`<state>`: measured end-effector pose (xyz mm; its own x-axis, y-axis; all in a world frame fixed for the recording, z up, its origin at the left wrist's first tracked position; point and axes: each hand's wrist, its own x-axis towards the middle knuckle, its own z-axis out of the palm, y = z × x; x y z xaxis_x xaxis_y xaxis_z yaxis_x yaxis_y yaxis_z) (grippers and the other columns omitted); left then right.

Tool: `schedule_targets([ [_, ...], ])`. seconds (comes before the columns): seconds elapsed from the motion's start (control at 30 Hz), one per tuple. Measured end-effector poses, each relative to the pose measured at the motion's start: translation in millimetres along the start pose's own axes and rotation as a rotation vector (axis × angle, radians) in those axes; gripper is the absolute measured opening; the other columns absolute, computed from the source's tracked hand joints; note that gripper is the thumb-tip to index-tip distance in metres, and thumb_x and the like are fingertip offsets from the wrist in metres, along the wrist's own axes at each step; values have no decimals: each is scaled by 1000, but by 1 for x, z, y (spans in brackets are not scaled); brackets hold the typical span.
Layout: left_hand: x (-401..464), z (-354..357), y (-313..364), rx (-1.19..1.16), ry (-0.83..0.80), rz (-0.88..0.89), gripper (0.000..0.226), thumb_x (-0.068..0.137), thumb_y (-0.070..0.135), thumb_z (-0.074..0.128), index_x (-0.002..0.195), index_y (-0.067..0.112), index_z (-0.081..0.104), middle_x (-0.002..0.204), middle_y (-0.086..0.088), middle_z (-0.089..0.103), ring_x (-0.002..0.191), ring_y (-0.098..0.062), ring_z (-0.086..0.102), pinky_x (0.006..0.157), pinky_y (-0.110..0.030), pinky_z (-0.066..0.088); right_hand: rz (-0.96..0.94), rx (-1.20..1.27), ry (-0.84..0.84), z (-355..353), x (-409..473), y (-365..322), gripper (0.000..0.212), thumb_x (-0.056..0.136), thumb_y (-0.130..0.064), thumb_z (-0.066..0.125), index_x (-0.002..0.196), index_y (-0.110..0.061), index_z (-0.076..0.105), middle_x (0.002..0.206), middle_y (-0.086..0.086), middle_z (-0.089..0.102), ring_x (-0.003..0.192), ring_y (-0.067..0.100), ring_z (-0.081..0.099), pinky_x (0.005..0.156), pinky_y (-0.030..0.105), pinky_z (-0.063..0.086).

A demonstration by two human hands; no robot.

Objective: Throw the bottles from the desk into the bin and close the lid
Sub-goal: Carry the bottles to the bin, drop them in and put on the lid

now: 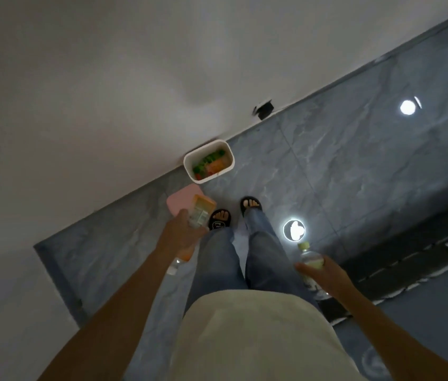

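Note:
A small white bin (208,161) stands open on the floor against the wall, with green and orange rubbish inside. Its pink lid (179,200) lies on the floor just in front and to the left. My left hand (183,232) is shut on an orange-labelled bottle (201,211), held over the lid, short of the bin; a clear bottle end (174,266) shows below the wrist. My right hand (323,273) hangs at my right side, gripping a clear bottle with a pale green cap (308,257).
White wall (107,105) runs diagonally behind the bin. Grey marbled floor tiles (341,166) reflect ceiling lights. My feet in black sandals (250,204) stand just before the bin. A black plug (264,109) sits at the wall base; a dark rug (409,259) lies to the right.

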<state>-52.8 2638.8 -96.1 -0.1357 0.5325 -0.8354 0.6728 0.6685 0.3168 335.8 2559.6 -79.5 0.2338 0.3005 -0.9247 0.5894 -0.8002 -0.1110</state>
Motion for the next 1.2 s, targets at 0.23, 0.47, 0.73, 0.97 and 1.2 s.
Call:
schedule_targets([
  [0.23, 1, 52, -14, -188, 52, -133, 51, 78, 51, 75, 116, 28, 49, 95, 3, 67, 79, -16, 68, 64, -32, 54, -117, -300, -36, -46, 72, -66, 84, 63, -73, 71, 128, -22, 54, 93, -10, 59, 81, 9, 58, 70, 26, 44],
  [0.47, 25, 104, -50, -245, 79, -214, 49, 80, 49, 74, 116, 25, 51, 90, 7, 64, 76, -9, 65, 64, -29, 51, -442, -591, 16, -24, 139, -187, 84, 60, -68, 76, 125, -20, 53, 96, -6, 64, 77, 8, 60, 61, 20, 41],
  [0.73, 187, 129, -69, -245, 225, -15, 49, 83, 49, 68, 127, 32, 51, 106, 10, 65, 94, -16, 65, 75, -33, 50, -923, -897, 111, 90, 271, -312, 79, 79, -52, 70, 137, -8, 40, 129, 15, 54, 113, 31, 57, 90, 43, 53],
  [0.97, 347, 143, -89, -152, 496, 156, 51, 85, 51, 63, 129, 34, 43, 102, 11, 61, 83, -10, 64, 66, -31, 57, -1183, -1106, 186, 196, 422, -369, 84, 73, -63, 59, 136, -9, 45, 128, 14, 61, 115, 34, 60, 95, 44, 50],
  [1.2, 422, 160, -98, -60, 519, 281, 51, 87, 50, 65, 130, 35, 42, 112, 13, 61, 92, -7, 65, 74, -28, 59, -1232, -1268, 267, 238, 516, -370, 80, 73, -45, 76, 140, -18, 44, 139, 9, 50, 129, 31, 49, 109, 45, 40],
])
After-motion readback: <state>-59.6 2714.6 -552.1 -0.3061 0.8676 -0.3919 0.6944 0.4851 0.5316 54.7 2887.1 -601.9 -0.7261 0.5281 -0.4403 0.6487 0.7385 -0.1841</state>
